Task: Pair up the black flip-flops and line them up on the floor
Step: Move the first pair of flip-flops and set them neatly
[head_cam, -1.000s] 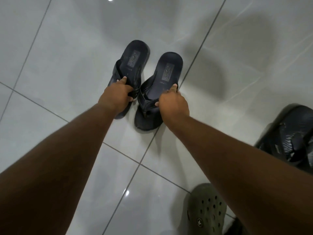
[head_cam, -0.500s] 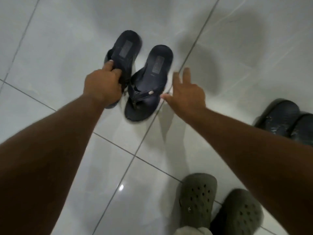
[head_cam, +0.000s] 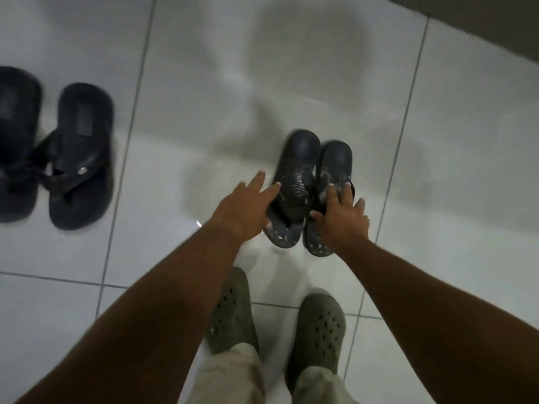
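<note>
Nearest are two olive green perforated foam clogs [head_cam: 318, 330] on the person's feet, on the glossy white tiled floor [head_cam: 452, 170]. Beyond them the left hand [head_cam: 245, 208] and right hand [head_cam: 342, 217], both with spread fingers and gripping nothing, rest on a worn, scuffed black rubber flip-flop pair [head_cam: 309, 193] standing side by side. On such smooth tile one flip-flop could slide crooked under uneven pushing. Farther left lies another black flip-flop pair with straps [head_cam: 78, 158], blurred.

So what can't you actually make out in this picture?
- Far-left flip-flop: cut off by the head view's left edge.
- Its partner flip-flop: heel label smeared by motion blur, unreadable.
- Second pair: toe ends covered by the left hand and right hand; whether either grips yet is unclear.
- Green clogs: heels hidden by trouser legs.
</note>
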A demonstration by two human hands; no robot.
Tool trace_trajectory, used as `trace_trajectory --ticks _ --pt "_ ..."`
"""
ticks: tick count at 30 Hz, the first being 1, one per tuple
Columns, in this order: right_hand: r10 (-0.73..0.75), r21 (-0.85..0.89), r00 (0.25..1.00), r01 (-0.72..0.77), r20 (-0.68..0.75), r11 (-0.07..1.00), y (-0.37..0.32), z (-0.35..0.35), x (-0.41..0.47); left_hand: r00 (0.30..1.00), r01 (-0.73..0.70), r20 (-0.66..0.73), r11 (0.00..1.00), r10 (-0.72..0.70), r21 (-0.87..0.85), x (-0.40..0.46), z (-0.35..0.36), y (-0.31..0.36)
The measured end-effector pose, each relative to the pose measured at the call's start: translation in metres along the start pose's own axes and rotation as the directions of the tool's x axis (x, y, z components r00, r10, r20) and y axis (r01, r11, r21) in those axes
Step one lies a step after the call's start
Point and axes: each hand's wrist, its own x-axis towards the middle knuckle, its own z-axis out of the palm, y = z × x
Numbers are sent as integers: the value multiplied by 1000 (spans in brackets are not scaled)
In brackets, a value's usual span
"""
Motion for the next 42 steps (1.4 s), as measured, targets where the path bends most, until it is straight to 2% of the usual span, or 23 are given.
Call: trace_trajectory --ticks 2,4,6,10,13,20,28,31,35,42 --pt "21 59 999 -22 24 998 18 15 1 999 -44 25 999 43 15 18 12 23" --pt "-38 95 999 37 14 995 31 29 5 998 -57 17 998 56 26 33 21 40" --pt "-125 100 992 125 -11 987 30 38 11 999 -39 -8 997 40 65 40 30 45" --pt "-154 152 988 153 -3 977 37 42 17 991 -17 -127 996 28 87 41 52 58" --pt "-195 149 981 190 22 970 57 43 12 994 31 -106 996 -21 86 40 62 75" --pt "-226 71 974 225 15 972 185 33 27 999 6 -41 997 -2 82 55 110 190" --pt "-127 139 990 135 -66 981 293 30 54 995 -40 -79 984 54 174 108 138 289" --pt "-95 171 994 101 -46 980 314 24 53 996 -77 -30 977 84 199 118 140 309" --pt "-109 182 994 111 -21 977 317 23 52 1000 -29 0 978 30 206 122 143 315" --pt "-117 117 993 119 -30 986 315 21 51 1000 -4 -21 981 9 191 120 151 320"
